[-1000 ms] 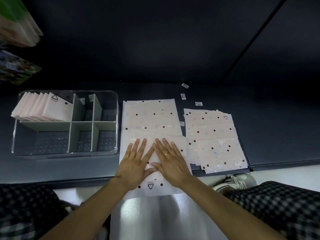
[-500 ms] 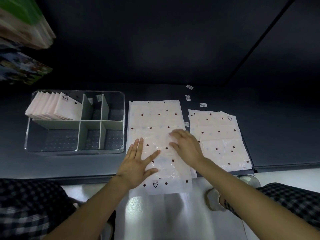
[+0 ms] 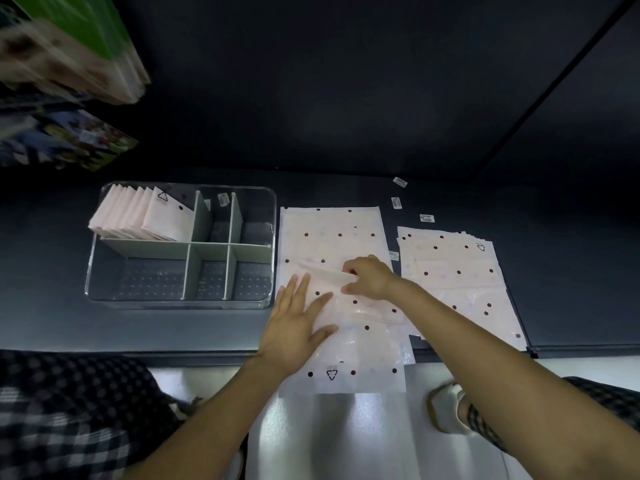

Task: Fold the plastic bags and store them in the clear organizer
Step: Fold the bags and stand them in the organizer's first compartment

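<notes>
A pale pink plastic bag with dark dots (image 3: 332,237) lies flat on the dark shelf, its near end hanging over the front edge. My left hand (image 3: 298,327) presses flat on its left side with fingers spread. My right hand (image 3: 369,277) pinches a folded edge of the bag near its middle and lifts it slightly. A stack of more dotted bags (image 3: 453,271) lies to the right. The clear organizer (image 3: 180,301) with grey dividers stands to the left; several folded bags (image 3: 138,216) stand in its back left compartment.
Small barcode stickers (image 3: 426,218) lie on the shelf behind the bags. Packaged goods (image 3: 69,64) hang at the upper left. A dark back wall rises behind the shelf. My sandalled foot (image 3: 446,407) and checked trousers show below the shelf edge.
My right hand slid from beside the left hand up and right across the bag, then curled onto a fold at its middle. The left hand stayed pressing. The view shifted left.
</notes>
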